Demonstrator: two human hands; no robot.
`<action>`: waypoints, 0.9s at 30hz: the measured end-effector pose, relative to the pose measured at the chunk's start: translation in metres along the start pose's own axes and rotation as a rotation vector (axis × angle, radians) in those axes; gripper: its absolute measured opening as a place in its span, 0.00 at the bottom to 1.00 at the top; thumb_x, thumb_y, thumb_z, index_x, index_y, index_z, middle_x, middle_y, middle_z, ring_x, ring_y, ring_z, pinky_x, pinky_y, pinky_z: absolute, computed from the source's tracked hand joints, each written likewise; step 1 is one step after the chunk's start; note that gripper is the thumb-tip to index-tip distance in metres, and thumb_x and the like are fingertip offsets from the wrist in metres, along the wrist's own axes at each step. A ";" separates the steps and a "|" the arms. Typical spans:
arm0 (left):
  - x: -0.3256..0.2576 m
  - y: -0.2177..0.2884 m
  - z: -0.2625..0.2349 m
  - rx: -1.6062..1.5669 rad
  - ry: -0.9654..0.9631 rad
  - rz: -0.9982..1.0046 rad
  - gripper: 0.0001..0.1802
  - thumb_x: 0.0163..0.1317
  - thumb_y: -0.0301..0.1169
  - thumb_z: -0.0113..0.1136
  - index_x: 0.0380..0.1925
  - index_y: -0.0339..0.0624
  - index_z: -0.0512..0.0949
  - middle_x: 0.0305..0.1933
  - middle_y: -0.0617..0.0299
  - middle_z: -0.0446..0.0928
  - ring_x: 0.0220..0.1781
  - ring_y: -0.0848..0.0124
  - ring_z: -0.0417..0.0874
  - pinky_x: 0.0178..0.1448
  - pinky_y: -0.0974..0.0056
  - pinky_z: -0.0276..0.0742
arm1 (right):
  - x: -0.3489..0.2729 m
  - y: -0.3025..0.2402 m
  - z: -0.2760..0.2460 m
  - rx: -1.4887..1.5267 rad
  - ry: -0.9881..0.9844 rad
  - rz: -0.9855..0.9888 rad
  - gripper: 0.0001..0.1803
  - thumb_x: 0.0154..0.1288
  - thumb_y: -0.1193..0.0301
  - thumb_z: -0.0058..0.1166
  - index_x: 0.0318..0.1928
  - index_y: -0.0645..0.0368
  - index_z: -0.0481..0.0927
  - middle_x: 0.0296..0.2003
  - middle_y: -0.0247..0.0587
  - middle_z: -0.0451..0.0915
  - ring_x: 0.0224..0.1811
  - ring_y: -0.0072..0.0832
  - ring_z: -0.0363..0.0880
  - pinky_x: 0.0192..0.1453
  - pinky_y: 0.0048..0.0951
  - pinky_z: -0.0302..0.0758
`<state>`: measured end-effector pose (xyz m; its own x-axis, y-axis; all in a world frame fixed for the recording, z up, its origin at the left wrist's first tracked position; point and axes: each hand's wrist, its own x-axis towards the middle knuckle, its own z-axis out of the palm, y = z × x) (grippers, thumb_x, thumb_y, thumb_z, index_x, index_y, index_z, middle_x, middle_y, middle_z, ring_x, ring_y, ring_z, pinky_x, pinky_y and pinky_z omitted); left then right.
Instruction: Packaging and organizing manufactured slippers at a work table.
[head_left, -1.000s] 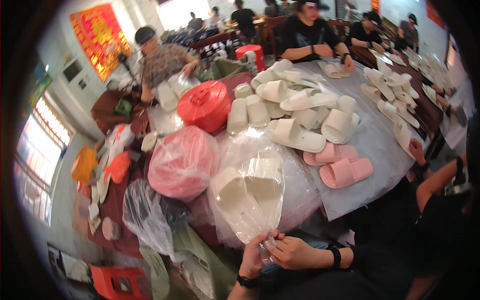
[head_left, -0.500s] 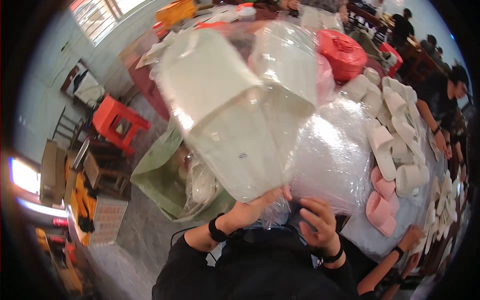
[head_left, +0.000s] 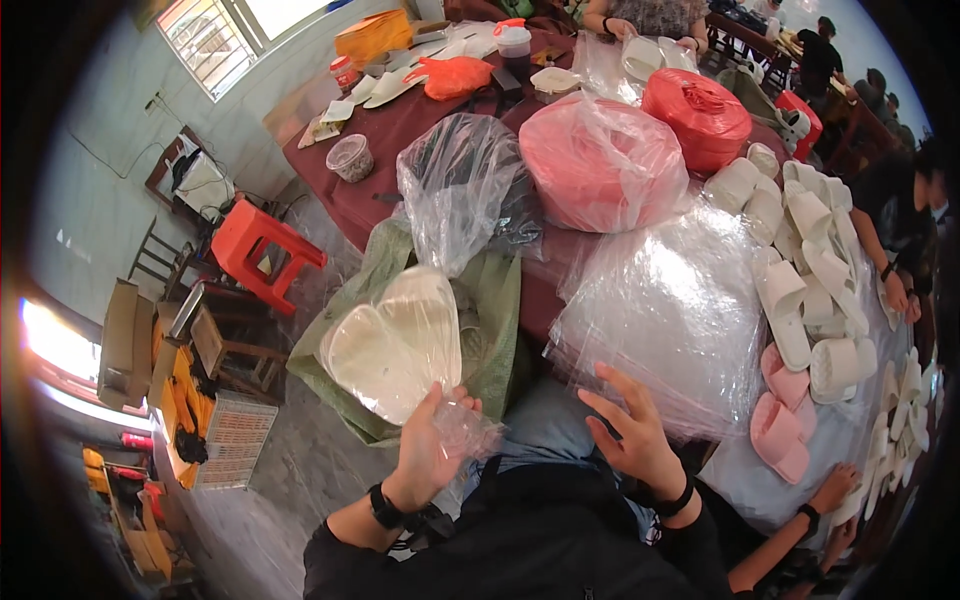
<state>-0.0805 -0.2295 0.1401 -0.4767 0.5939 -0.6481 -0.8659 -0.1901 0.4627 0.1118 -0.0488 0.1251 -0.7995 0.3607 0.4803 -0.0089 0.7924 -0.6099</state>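
My left hand grips the gathered end of a clear plastic bag with a pair of white slippers inside. The bagged pair hangs over the mouth of a green woven sack, soles facing up. More clear plastic shows in the sack, though its contents are mostly hidden. My right hand holds nothing, its fingers apart, beside the front edge of a stack of flat clear plastic bags.
Loose white slippers and a pink pair lie to the right. Behind the stack stand a pink roll in plastic and a red roll. A red stool is at left. A co-worker's hand reaches in at lower right.
The bagged slippers have dropped from high in front of me, down and left to the sack's mouth, still in my left hand. My right hand stays open near the stack.
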 end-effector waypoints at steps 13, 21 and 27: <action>-0.009 -0.012 -0.009 -0.204 -0.158 0.161 0.16 0.70 0.41 0.49 0.41 0.36 0.73 0.41 0.56 0.77 0.50 0.61 0.76 0.65 0.57 0.67 | -0.018 0.002 -0.002 0.009 0.006 0.088 0.22 0.56 0.78 0.58 0.53 0.56 0.78 0.61 0.50 0.69 0.57 0.47 0.72 0.58 0.40 0.70; 0.027 0.024 -0.028 -0.265 -0.290 0.257 0.16 0.71 0.39 0.47 0.43 0.33 0.70 0.43 0.55 0.76 0.52 0.62 0.75 0.68 0.55 0.64 | -0.022 0.002 -0.011 -0.035 0.035 0.092 0.21 0.55 0.79 0.58 0.53 0.56 0.78 0.61 0.48 0.69 0.56 0.45 0.73 0.57 0.39 0.70; 0.040 0.028 -0.041 -0.395 -0.262 0.227 0.17 0.72 0.38 0.46 0.46 0.32 0.67 0.45 0.52 0.75 0.53 0.60 0.75 0.69 0.55 0.64 | -0.026 0.003 -0.006 -0.026 0.048 0.088 0.21 0.55 0.79 0.58 0.52 0.57 0.78 0.62 0.49 0.69 0.55 0.44 0.74 0.57 0.39 0.71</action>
<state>-0.1300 -0.2433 0.1024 -0.6490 0.6693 -0.3616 -0.7603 -0.5869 0.2783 0.1362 -0.0528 0.1147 -0.7667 0.4519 0.4561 0.0759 0.7692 -0.6344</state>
